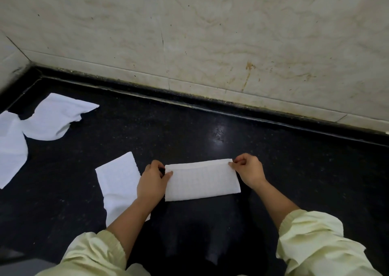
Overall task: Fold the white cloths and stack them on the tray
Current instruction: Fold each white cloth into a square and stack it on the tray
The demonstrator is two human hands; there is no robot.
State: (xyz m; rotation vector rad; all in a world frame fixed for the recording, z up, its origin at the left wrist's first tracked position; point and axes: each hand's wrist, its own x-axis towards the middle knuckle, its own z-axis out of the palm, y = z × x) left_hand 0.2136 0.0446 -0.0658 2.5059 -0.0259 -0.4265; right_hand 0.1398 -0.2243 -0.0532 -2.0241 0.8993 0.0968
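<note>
No writing, label, brand, number or sign can be read here. The folded white cloth (202,181) carries only a faint woven grid. The other white cloths (52,117) are plain. The dark desk (210,128) shows only speckles and glare, and the wall tiles (252,33) bear only veining and stains.
</note>
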